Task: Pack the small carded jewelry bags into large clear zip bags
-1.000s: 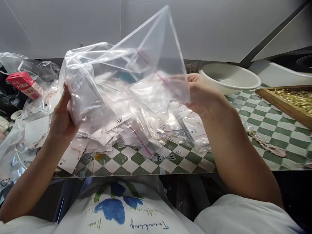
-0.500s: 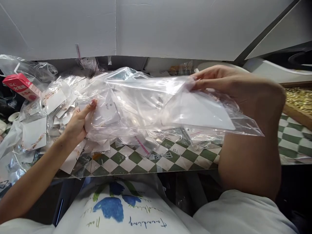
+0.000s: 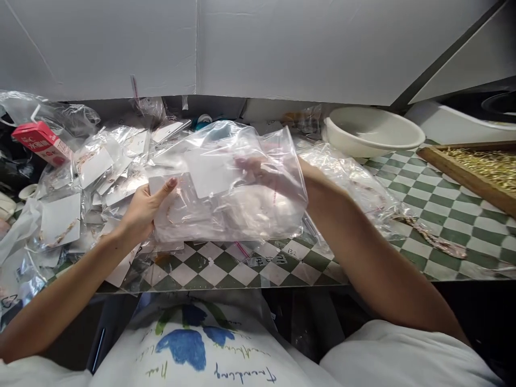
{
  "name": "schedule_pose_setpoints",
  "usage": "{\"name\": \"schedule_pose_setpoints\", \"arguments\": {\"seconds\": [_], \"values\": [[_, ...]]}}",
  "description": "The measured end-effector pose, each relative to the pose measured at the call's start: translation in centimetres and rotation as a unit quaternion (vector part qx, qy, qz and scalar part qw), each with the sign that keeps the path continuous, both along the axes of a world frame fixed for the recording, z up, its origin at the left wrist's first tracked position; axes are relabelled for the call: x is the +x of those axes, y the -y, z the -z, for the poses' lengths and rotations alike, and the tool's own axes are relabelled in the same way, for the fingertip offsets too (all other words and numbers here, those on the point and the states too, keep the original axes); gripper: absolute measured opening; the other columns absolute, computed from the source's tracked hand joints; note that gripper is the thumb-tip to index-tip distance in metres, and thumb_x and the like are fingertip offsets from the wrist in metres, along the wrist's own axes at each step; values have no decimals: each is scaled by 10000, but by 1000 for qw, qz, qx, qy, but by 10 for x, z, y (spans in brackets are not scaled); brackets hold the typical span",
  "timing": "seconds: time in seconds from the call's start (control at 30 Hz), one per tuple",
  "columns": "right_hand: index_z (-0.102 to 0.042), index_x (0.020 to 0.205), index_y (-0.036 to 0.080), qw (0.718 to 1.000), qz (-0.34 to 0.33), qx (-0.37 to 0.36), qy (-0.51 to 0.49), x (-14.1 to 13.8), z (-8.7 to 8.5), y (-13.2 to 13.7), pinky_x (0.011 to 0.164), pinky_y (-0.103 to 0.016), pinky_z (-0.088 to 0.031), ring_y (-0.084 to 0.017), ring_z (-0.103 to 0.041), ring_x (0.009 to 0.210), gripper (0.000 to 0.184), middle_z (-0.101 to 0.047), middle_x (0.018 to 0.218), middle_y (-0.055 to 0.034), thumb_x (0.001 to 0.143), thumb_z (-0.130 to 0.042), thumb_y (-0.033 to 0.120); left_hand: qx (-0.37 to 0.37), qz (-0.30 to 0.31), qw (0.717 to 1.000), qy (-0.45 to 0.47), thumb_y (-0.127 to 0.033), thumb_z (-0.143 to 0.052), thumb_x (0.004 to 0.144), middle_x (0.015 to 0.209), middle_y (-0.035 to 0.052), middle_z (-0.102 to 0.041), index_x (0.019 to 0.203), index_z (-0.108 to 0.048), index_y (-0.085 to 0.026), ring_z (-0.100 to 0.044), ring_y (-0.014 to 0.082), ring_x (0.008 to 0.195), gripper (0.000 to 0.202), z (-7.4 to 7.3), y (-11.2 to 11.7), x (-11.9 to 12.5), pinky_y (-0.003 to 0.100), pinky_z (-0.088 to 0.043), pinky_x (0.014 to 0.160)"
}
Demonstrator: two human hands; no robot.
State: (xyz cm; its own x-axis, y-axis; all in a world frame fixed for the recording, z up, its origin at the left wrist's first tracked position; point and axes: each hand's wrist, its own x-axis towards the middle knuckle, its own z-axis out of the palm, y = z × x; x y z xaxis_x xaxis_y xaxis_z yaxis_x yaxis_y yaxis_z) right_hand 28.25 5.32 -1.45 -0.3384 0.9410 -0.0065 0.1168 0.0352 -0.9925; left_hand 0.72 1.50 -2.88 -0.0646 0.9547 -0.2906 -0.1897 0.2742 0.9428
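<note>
A large clear plastic bag (image 3: 262, 215) lies stretched across the table in front of me, with white cards showing through it. My left hand (image 3: 151, 209) grips the bag's left end, thumb on top, over a small card (image 3: 173, 201) that seems to carry a thin chain. Through the bag's open right end reaches my right hand (image 3: 264, 172), seen blurred behind the film. Its fingers are closed at the right edge of a white card (image 3: 212, 172) inside the bag.
To the left is a heap of bagged jewellery cards (image 3: 94, 166) and a red drink carton (image 3: 42, 142). A white bowl (image 3: 373, 131), a wooden tray (image 3: 475, 177) of gold-coloured pieces and a beaded strand (image 3: 439, 242) are on the right of the checked tabletop (image 3: 427, 199).
My right hand has moved left from the bag's right end to deep inside it, and the white card has moved left too. My left hand keeps its grip.
</note>
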Motion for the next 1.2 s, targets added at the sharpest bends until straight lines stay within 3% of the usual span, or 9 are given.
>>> {"name": "schedule_pose_setpoints", "arguments": {"seconds": [0.1, 0.2, 0.33, 0.4, 0.5, 0.7, 0.87, 1.03, 1.2], "values": [[-770, 1130, 295, 999, -43, 14, 3, -9, 16, 4, 1189, -496, -426, -289, -550, 1375, 384, -650, 1405, -47, 883, -697, 580, -2, 17, 1000, -14, -602, -971, 506, 593, -26, -622, 720, -674, -160, -598, 124, 504, 574, -1, 3, 4, 221, -521, 437], [-737, 1262, 343, 995, -86, 51, 15, -15, 22, 8, 1197, -464, -410, -293, -470, 1458, 479, -624, 1456, -8, 911, -623, 648, -3, 39, 999, -25, -639, -960, 502, 608, -9, -638, 762, -694, -159, -618, 146, 518, 606, -2, 6, 8, 234, -523, 436], [-740, 1199, 226, 998, -36, -8, 48, -33, 18, 10, 777, -361, -590, -227, -684, 916, 538, -719, 1001, -75, 865, -711, 647, -7, 52, 998, -17, -600, -957, 574, 665, 26, -706, 782, -716, -163, -664, 168, 547, 540, 1, 8, 11, 252, -557, 470], [-725, 973, 181, 998, -13, -45, 42, -45, 14, 12, 579, -280, -519, -131, -571, 641, 422, -623, 756, -22, 813, -821, 559, -6, 65, 998, 0, -546, -960, 622, 773, 68, -768, 847, -748, -155, -724, 204, 636, 499, 2, 8, 12, 268, -592, 522], [-626, 812, 190, 996, -38, -84, -16, -57, 11, 17, 500, -234, -470, -76, -509, 544, 399, -581, 689, 28, 731, -916, 453, -11, 50, 999, -6, -495, -975, 622, 795, 87, -784, 884, -763, -140, -754, 238, 690, 489, 3, 8, 14, 287, -605, 560], [-651, 832, 191, 993, -37, -99, -60, -56, 18, 19, 521, -215, -490, -74, -554, 527, 423, -634, 668, 32, 653, -955, 424, 5, 40, 999, -32, -487, -979, 613, 680, 33, -719, 870, -759, -126, -709, 195, 615, 495, 3, 7, 14, 269, -574, 531], [-644, 849, 229, 986, -112, -81, -96, -47, 13, 9, 571, -271, -526, -110, -562, 576, 440, -631, 706, 35, 644, -927, 497, -36, 2, 999, 13, -391, -973, 666, 775, 31, -741, 901, -718, -122, -707, 157, 628, 439, -2, 9, 16, 248, -602, 507], [-507, 613, 229, 990, -123, -26, 60, -43, 0, 5, 710, -336, -522, -120, -423, 557, 500, -440, 588, 30, 862, -744, 593, -51, 15, 993, 107, -346, -921, 762, 835, 51, -776, 953, -739, -126, -753, 189, 719, 343, 3, 12, 23, 273, -658, 611], [-554, 691, 227, 988, -110, -23, 103, -46, -2, -4, 687, -350, -492, -142, -440, 624, 450, -475, 663, -2, 928, -678, 589, -86, 32, 985, 149, -494, -863, 797, 996, 115, -812, 997, -752, -178, -785, 296, 956, 390, 7, 16, 23, 352, -685, 757]]}}
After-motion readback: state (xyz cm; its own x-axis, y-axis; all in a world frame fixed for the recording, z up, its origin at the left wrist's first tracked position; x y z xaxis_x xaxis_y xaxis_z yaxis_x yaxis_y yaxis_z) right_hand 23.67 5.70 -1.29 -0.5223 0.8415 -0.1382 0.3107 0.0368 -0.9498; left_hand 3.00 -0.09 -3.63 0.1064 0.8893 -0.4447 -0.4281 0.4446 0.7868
